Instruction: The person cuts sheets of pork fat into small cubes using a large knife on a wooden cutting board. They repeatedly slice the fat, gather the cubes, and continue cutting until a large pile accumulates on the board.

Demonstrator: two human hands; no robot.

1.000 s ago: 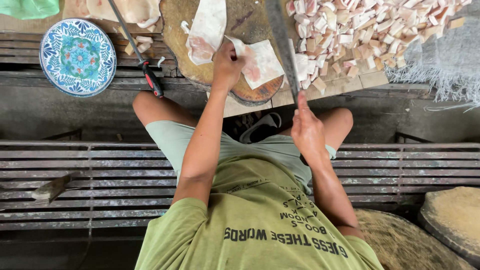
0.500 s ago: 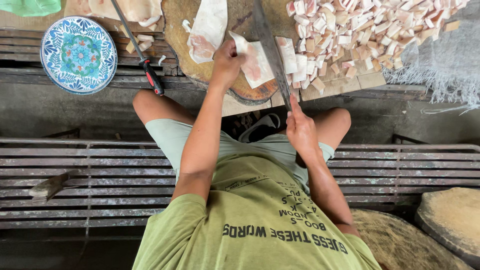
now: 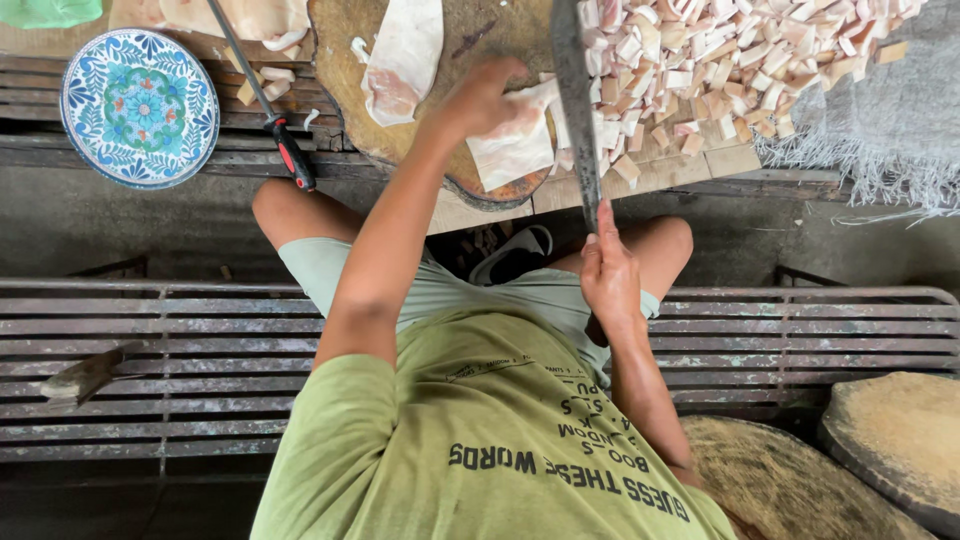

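Note:
My left hand point(image 3: 482, 96) presses down on a pale slab of raw pork point(image 3: 520, 145) at the near edge of a round wooden chopping block point(image 3: 345, 120). My right hand point(image 3: 608, 272) grips the handle of a long knife point(image 3: 574, 110). Its blade points away from me and hangs just right of the slab. A second strip of pork point(image 3: 405, 55) lies further back on the block. A heap of diced pork pieces point(image 3: 730, 55) covers the board to the right of the blade.
A blue patterned plate point(image 3: 140, 105) sits at the far left, with a sharpening steel point(image 3: 280, 135) with a red and black handle beside it. I sit on a slatted bench point(image 3: 180, 350). Two round wooden blocks point(image 3: 890, 440) stand at lower right. A grey fringed cloth point(image 3: 880, 130) lies at right.
My right hand has drawn back toward my lap and swung the knife leftward, so the blade now sits beside the slab. The left hand stayed on the pork.

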